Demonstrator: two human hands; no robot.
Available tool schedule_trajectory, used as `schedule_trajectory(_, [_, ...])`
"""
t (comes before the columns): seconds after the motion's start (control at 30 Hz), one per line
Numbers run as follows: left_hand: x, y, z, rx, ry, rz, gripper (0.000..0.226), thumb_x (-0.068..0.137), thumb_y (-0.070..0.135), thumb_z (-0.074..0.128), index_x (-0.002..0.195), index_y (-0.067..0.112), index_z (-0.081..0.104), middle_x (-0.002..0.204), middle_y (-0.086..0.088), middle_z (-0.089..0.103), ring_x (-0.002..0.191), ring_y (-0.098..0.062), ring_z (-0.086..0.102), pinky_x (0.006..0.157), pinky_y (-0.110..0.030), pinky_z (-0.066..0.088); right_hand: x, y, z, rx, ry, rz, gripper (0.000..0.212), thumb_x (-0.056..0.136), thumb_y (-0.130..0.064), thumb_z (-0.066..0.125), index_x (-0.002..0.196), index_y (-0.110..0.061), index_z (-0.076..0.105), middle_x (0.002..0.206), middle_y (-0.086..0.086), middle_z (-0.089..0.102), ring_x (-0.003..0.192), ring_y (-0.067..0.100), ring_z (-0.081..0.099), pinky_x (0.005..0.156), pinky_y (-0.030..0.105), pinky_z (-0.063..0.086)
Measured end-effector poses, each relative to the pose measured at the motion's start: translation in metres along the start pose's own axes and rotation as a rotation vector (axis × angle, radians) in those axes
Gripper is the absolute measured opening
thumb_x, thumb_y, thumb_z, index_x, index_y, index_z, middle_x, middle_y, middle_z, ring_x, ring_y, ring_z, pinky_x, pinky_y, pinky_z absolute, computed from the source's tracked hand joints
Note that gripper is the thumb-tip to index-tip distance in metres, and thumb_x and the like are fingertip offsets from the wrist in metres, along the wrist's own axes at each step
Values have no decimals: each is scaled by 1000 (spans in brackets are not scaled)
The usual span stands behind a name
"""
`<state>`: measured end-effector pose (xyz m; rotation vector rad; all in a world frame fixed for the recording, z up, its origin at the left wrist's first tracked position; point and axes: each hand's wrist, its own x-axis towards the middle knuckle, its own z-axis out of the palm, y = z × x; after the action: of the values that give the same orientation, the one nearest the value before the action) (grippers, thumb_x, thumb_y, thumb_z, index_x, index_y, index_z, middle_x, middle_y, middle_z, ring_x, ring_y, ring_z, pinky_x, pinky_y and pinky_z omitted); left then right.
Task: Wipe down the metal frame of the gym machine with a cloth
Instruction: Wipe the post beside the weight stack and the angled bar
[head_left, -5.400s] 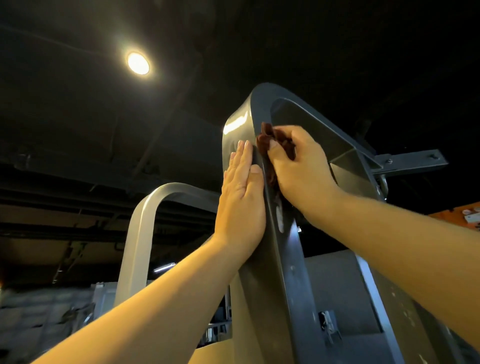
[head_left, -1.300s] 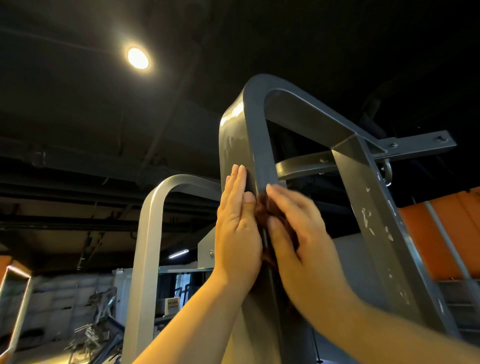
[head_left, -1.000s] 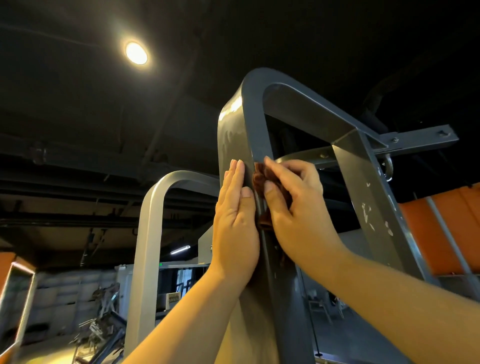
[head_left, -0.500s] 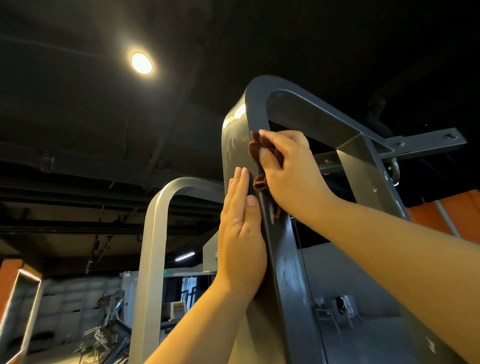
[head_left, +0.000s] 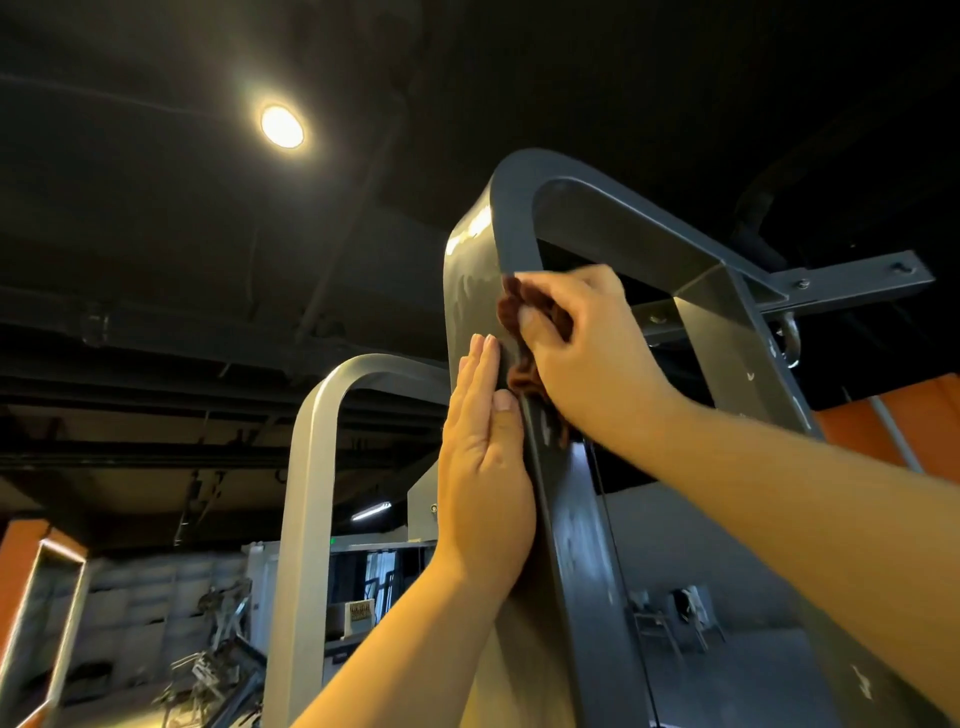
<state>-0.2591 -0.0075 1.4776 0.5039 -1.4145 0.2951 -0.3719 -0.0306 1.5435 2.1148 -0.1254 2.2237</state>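
Brown cloth (head_left: 511, 314) on metal frame (head_left: 582, 545).
I am clamping right hand (head_left: 587, 353) fingers on it; left hand (head_left: 488, 467) fingers lying straight.

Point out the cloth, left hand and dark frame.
cloth (head_left: 543, 306), head view, bunched fold between finger and thumb.
left hand (head_left: 485, 467), head view, back of the hand.
dark frame (head_left: 511, 208), head view, top bend.

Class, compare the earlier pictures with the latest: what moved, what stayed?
The right hand, gripping the crumpled dark red cloth, slid up the edge of the dark grey metal frame, from level with the left hand to above its fingertips. The left hand stayed pressed flat on the frame's side; grip unchanged.
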Motion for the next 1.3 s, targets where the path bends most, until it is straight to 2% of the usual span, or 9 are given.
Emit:
schedule_trajectory(0.17, [1, 0, 1, -10, -6, 13, 43, 108, 31, 41, 148, 47, 41, 162, 26, 35, 149, 10, 26, 129, -35, 22, -6, -2, 8, 27, 55, -29, 32, 104, -23, 57, 136, -21, 58, 121, -11, 40, 119, 11, 52, 102, 31, 53])
schedule_trajectory(0.33, [0, -3, -1, -43, 26, -5, 54, 98, 39, 43, 152, 39, 45, 159, 25, 40, 149, 5, 32, 127, -39, 28, -51, 9, -1, 138, -23, -27, 29, 101, -26, 59, 129, -36, 56, 117, -20, 42, 115, -1, 52, 98, 12, 47])
schedule_trajectory(0.5, [-14, -2, -2, 6, 7, -6, 46, 110, 25, 42, 154, 39, 40, 164, 23, 32, 150, 9, 24, 130, -36, 20, -14, 8, -1, 99, 23, 44, 29, 103, -25, 59, 133, -24, 59, 123, -10, 42, 120, 11, 53, 101, 32, 54])
schedule_trajectory(0.67, [-34, -5, -4, 2, -14, -16, 47, 100, 40, 40, 146, 51, 39, 163, 30, 30, 150, 13, 21, 130, -34, 19, -86, 15, 2, 128, 45, -18, 29, 103, -28, 54, 131, -33, 56, 120, -25, 40, 118, 1, 51, 102, 20, 49])
schedule_trajectory(0.83, [-33, -6, -4, -14, -18, -25, 49, 99, 39, 39, 148, 48, 38, 162, 31, 30, 150, 12, 21, 130, -36, 19, -121, 18, -3, 157, 6, -22, 27, 101, -24, 59, 124, -37, 56, 119, -23, 44, 119, 3, 51, 98, 11, 45])
schedule_trajectory(0.93, [-32, -7, -3, -18, -3, -12, 49, 99, 36, 40, 148, 44, 40, 162, 28, 32, 149, 13, 22, 130, -33, 19, -86, 12, -7, 195, -47, 51, 28, 101, -19, 59, 121, -39, 56, 118, -24, 42, 117, -1, 50, 102, 15, 47])
schedule_trajectory(1.03, [-33, -5, -2, 0, -1, -11, 48, 99, 37, 40, 146, 46, 39, 163, 26, 32, 149, 13, 22, 130, -31, 19, -66, 7, 0, 128, 25, 76, 28, 104, -21, 56, 130, -31, 56, 115, -21, 40, 121, 3, 47, 106, 23, 48])
schedule_trajectory(1.17, [-35, -5, -3, -38, -23, -39, 46, 98, 38, 39, 142, 53, 39, 161, 31, 32, 150, 11, 22, 130, -35, 19, -111, 5, 8, 52, 91, -2, 31, 105, -27, 50, 135, -24, 57, 118, -19, 40, 118, -2, 47, 101, 12, 43])
schedule_trajectory(1.3, [-36, -3, -4, -34, -31, -28, 48, 99, 33, 38, 143, 53, 38, 164, 27, 29, 152, 10, 20, 130, -37, 18, -133, 10, -1, 58, 1, -89, 34, 103, -33, 50, 136, -29, 56, 121, -21, 43, 121, 2, 49, 100, 10, 40])
